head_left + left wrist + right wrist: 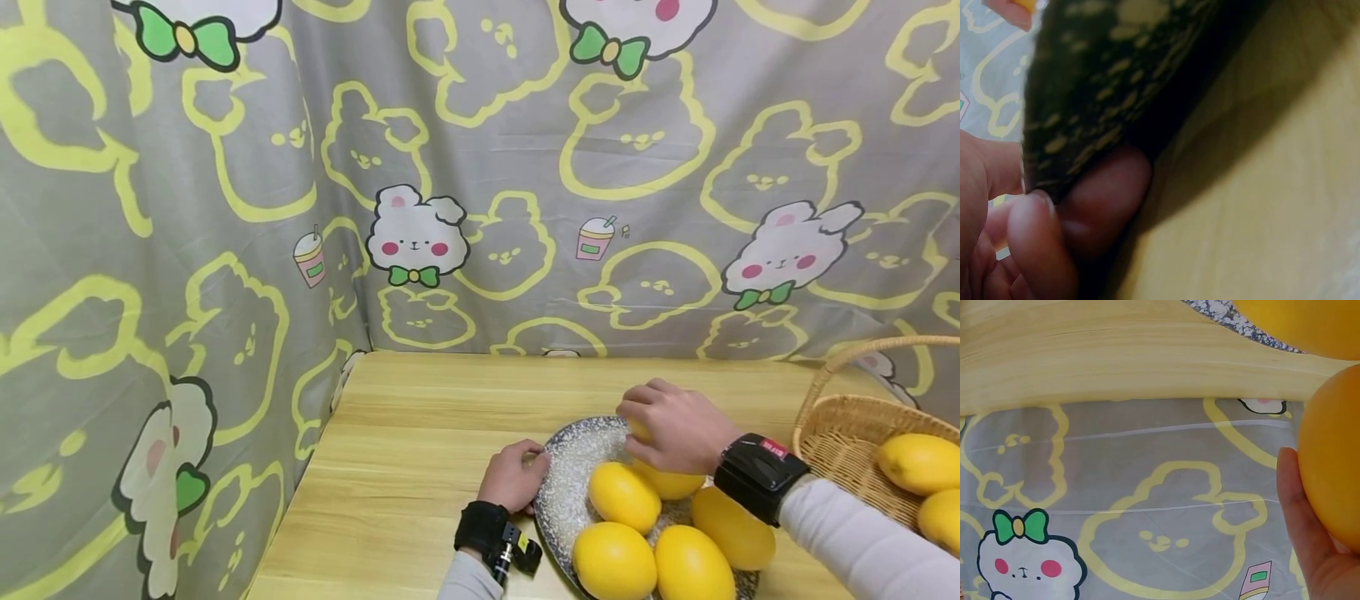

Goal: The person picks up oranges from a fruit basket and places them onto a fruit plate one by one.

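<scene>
Two lemons (918,462) sit in the wicker basket (840,425), beside the plate (573,462).

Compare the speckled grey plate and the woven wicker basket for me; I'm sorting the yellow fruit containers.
The speckled grey plate is flat, shallow and glazed; the woven wicker basket is deep, tan, with an arched handle. The left hand grips the plate's rim; no hand touches the basket. The right hand holds a yellow fruit over the plate. Both hold yellow fruits.

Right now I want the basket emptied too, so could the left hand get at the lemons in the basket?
Probably not easily. The left hand grips the plate rim at the far side from the basket; the right hand, its forearm and the piled plate lie between.
</scene>
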Demonstrator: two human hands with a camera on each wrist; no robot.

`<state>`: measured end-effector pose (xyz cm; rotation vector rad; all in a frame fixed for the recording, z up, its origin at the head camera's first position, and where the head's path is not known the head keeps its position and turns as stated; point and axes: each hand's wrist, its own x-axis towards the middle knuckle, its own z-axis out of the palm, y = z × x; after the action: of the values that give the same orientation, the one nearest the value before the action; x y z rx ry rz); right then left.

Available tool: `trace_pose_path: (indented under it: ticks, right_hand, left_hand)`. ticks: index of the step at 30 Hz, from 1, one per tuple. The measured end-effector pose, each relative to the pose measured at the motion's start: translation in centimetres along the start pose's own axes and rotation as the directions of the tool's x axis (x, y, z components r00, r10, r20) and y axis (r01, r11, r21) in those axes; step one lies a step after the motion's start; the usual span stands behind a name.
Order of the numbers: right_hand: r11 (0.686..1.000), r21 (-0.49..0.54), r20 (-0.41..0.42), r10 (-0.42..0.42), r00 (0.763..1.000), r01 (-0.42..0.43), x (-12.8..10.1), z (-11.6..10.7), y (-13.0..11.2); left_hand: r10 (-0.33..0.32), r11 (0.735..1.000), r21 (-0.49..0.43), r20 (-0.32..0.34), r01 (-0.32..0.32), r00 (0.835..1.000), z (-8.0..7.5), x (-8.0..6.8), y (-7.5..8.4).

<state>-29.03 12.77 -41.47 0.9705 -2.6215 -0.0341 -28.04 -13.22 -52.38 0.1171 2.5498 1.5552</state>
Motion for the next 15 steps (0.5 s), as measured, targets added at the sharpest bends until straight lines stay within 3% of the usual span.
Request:
trace_pose_path:
  ticks: [15]
  right_hand:
    - [1.0, 0.006, 0.012, 0.002, 1.0, -0.002, 0.85, 1.05, -0.16]
  left_hand:
    - [-0.002, 1.0, -0.008, 0.002, 0.002, 1.0, 0.02, 0.12, -0.09]
